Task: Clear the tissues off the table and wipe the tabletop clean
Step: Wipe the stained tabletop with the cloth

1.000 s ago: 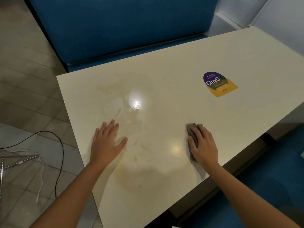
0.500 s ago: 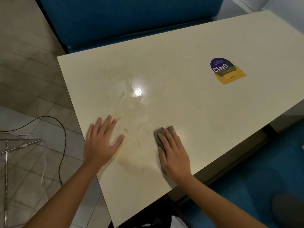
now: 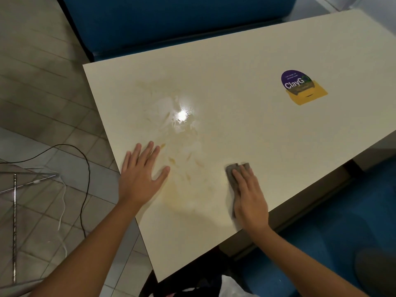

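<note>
A cream tabletop (image 3: 246, 129) fills the view, with wet yellowish smears (image 3: 182, 168) and a bright light glare near its left half. My right hand (image 3: 249, 194) presses flat on a grey cloth (image 3: 232, 170) near the table's front edge, fingers pointing away from me. My left hand (image 3: 142, 174) lies flat with fingers spread at the table's left edge, beside the smears, holding nothing. No tissues are visible on the table.
A purple and yellow sticker (image 3: 300, 86) is on the tabletop at the right. Blue bench seats (image 3: 171, 22) stand behind the table and below its front edge. A black cable (image 3: 85, 168) and metal rods (image 3: 15, 221) lie on the tiled floor at left.
My right hand slid the cloth left across the smears, then back to the right. My left hand has stayed flat in place.
</note>
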